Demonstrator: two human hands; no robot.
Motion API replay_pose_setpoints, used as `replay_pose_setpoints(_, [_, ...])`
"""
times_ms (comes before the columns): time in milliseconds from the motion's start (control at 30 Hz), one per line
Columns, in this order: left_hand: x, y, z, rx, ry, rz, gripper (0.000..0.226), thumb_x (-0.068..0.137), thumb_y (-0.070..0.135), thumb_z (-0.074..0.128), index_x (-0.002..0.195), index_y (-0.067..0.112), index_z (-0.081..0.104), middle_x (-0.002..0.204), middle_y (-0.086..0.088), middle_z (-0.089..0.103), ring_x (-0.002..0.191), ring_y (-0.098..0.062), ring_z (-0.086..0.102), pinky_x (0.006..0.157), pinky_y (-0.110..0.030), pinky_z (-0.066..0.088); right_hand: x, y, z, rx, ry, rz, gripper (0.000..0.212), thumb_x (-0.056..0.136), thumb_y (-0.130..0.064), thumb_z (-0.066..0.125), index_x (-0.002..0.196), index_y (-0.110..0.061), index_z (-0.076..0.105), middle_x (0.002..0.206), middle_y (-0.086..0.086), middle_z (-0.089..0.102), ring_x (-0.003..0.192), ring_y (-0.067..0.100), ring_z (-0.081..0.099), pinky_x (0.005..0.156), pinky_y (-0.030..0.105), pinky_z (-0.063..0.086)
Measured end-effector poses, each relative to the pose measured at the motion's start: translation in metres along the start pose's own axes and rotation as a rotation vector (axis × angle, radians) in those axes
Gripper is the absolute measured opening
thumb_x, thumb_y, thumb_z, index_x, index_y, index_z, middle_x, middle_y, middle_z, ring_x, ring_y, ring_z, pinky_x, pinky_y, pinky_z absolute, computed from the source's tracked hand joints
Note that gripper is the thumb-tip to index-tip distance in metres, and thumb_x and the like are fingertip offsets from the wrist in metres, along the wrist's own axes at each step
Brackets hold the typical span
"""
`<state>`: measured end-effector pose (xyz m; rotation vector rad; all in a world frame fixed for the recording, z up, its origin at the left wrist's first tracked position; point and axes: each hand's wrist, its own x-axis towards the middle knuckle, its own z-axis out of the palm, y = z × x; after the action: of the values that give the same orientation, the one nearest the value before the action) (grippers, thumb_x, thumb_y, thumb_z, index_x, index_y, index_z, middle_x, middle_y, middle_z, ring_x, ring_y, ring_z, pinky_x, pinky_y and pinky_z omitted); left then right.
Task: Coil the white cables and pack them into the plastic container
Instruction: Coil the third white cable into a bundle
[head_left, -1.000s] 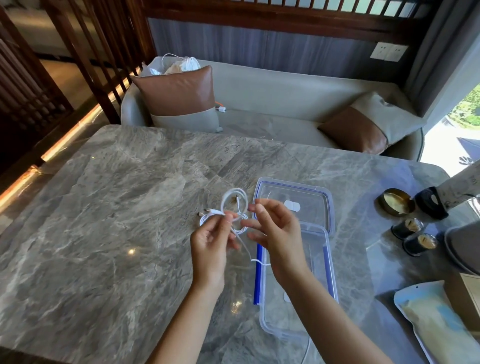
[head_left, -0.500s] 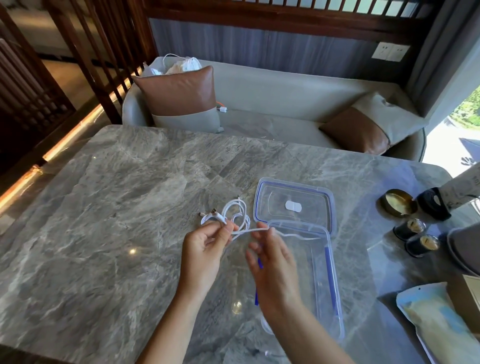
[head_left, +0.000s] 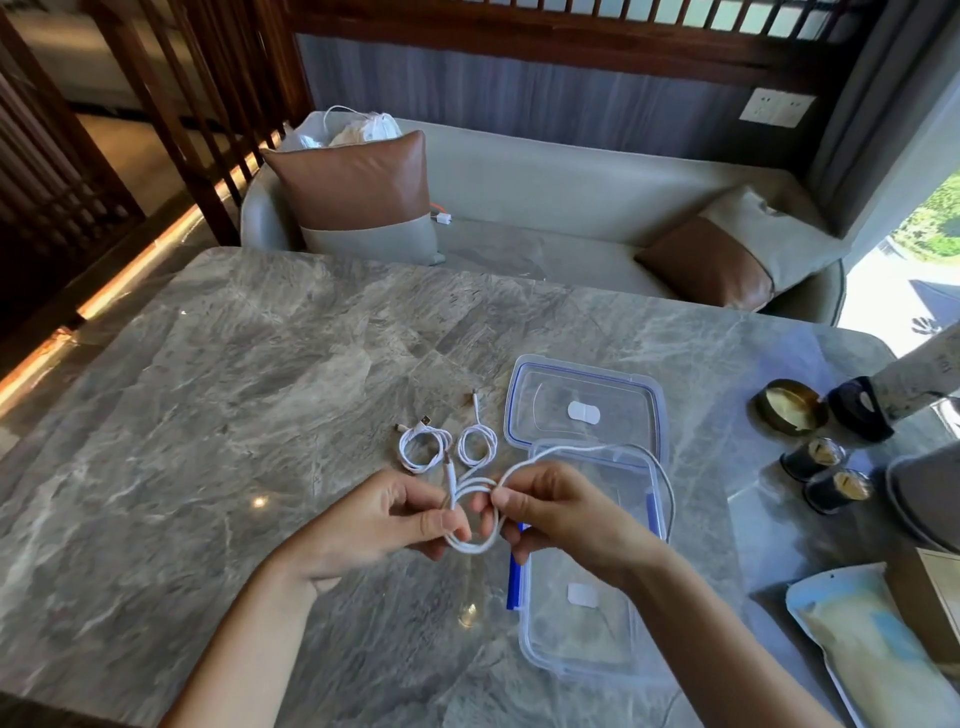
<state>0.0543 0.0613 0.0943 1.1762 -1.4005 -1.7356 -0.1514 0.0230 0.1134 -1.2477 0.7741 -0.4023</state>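
A white cable (head_left: 470, 543) forms small loops between my two hands, just above the marble table. My left hand (head_left: 384, 519) pinches the loops on the left side. My right hand (head_left: 556, 512) pinches them on the right, and the cable's free length arcs over the clear plastic container (head_left: 582, 639) and down its far side. Two coiled white cables (head_left: 423, 447) lie on the table beyond my hands. The container's clear lid (head_left: 587, 410) with a blue seal lies flat behind the container.
A brass dish (head_left: 787, 405), a dark holder (head_left: 860, 408) and two small dark jars (head_left: 826, 470) stand at the right. A pale pouch (head_left: 872, 639) lies at the front right edge. A sofa with brown cushions (head_left: 358, 182) stands beyond the marble table (head_left: 208, 415).
Both hands have come closer together and nearer to me, holding a new cable in loops. Two coils now lie apart on the table where one bundle was held.
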Motion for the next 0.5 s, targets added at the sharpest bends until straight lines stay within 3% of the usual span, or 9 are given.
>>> replay_pose_setpoints(100, [-0.004, 0.004, -0.011, -0.065, -0.021, 0.009, 0.044, 0.067, 0.047, 0.075, 0.096, 0.014, 0.072, 0.089, -0.001, 0.07, 0.081, -0.009, 0.061, 0.073, -0.02, 0.053, -0.002, -0.002, -0.003, -0.011, -0.081, 0.028, 0.022, 0.094, -0.014, 0.052, 0.08, -0.017, 0.069, 0.066, -0.01, 0.066, 0.057, 0.002, 0.052, 0.051, 0.016, 0.05])
replay_pose_setpoints(200, [0.005, 0.016, -0.017, -0.134, 0.172, 0.136, 0.025, 0.079, 0.017, 0.064, 0.104, 0.02, 0.066, 0.103, 0.004, 0.07, 0.098, -0.016, 0.06, 0.085, -0.019, 0.051, -0.002, -0.006, -0.004, -0.049, -0.193, 0.05, 0.019, 0.093, -0.017, 0.054, 0.079, -0.013, 0.067, 0.072, -0.009, 0.068, 0.056, 0.003, 0.051, 0.048, 0.015, 0.046])
replay_pose_setpoints(233, [0.011, 0.024, -0.01, -0.043, 0.152, 0.186, 0.031, 0.083, 0.008, 0.059, 0.112, 0.019, 0.063, 0.117, 0.006, 0.067, 0.113, -0.015, 0.056, 0.094, -0.019, 0.046, -0.001, -0.007, -0.003, -0.071, -0.229, 0.052, 0.02, 0.092, -0.018, 0.054, 0.078, -0.012, 0.067, 0.075, -0.004, 0.068, 0.054, 0.004, 0.05, 0.046, 0.014, 0.045])
replay_pose_setpoints(300, [0.021, 0.037, 0.011, 0.14, -0.049, 0.235, 0.039, 0.09, 0.002, 0.047, 0.124, 0.018, 0.056, 0.135, 0.011, 0.054, 0.133, -0.005, 0.04, 0.106, -0.015, 0.032, 0.001, -0.01, -0.002, -0.122, -0.288, 0.047, 0.02, 0.092, -0.018, 0.054, 0.08, -0.011, 0.067, 0.078, 0.014, 0.063, 0.052, 0.006, 0.046, 0.043, 0.014, 0.042])
replay_pose_setpoints(367, [0.029, 0.045, 0.026, 0.274, -0.161, 0.206, 0.035, 0.093, 0.008, 0.042, 0.123, 0.02, 0.057, 0.132, 0.014, 0.054, 0.13, 0.006, 0.038, 0.102, -0.005, 0.027, 0.002, -0.014, -0.002, -0.161, -0.316, 0.039, 0.017, 0.094, -0.013, 0.052, 0.087, -0.009, 0.067, 0.073, 0.013, 0.062, 0.048, 0.003, 0.045, 0.041, 0.013, 0.04])
replay_pose_setpoints(433, [0.035, 0.045, 0.024, 0.486, -0.044, 0.245, 0.027, 0.094, 0.019, 0.047, 0.116, 0.025, 0.062, 0.12, 0.015, 0.06, 0.121, 0.006, 0.046, 0.101, -0.003, 0.021, -0.001, -0.017, -0.008, -0.233, -0.288, 0.046, 0.019, 0.093, -0.009, 0.053, 0.083, -0.011, 0.068, 0.072, 0.005, 0.065, 0.046, 0.003, 0.048, 0.041, 0.013, 0.041])
replay_pose_setpoints(500, [0.035, 0.043, 0.016, 0.725, 0.105, 0.253, 0.021, 0.093, 0.025, 0.05, 0.106, 0.026, 0.067, 0.098, 0.024, 0.064, 0.105, 0.008, 0.053, 0.111, -0.011, 0.013, -0.006, -0.021, -0.017, -0.322, -0.197, 0.057, 0.018, 0.092, -0.009, 0.055, 0.082, -0.004, 0.069, 0.073, 0.008, 0.067, 0.046, 0.003, 0.052, 0.044, 0.014, 0.043])
